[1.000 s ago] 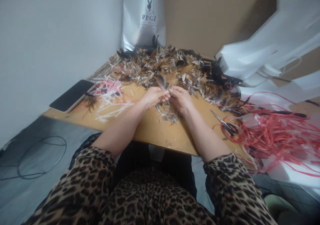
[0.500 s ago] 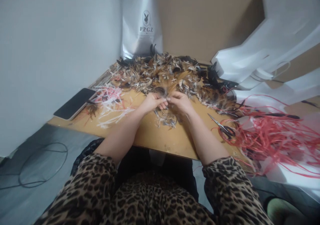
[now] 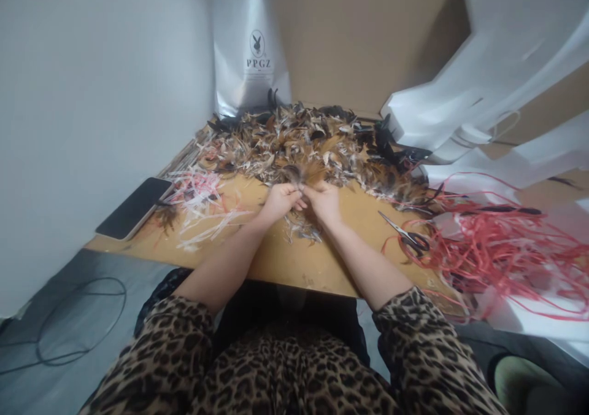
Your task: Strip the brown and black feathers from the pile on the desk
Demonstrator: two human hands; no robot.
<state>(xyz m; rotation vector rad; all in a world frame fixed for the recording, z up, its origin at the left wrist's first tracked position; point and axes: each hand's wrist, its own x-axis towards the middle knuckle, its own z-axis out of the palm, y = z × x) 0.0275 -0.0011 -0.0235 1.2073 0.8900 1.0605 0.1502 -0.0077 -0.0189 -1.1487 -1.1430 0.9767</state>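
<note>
My left hand [image 3: 282,201] and my right hand [image 3: 324,201] meet over the table, fingertips pinched together at the base of a small bunch of feathers [image 3: 311,175]. The bunch fans away from me, dark on its left and golden brown on its right. Both hands are closed on it; the quill ends are hidden by the fingers. Below the hands lie loose grey feather scraps [image 3: 304,228] on the wooden table [image 3: 276,264]. Just beyond spreads a large heap of brown, white and black feathers [image 3: 285,139].
Scissors [image 3: 407,233] lie to the right, beside a tangle of red strips [image 3: 506,249]. On the left are a phone [image 3: 134,209] and pink and white strips [image 3: 196,188]. A silver bag [image 3: 248,40] stands behind the heap. A cable [image 3: 83,320] loops on the floor.
The view has tilted up and turned slightly right, so the table sits lower in it. My fingers have shifted a little at the bunch, which stays between both hands.
</note>
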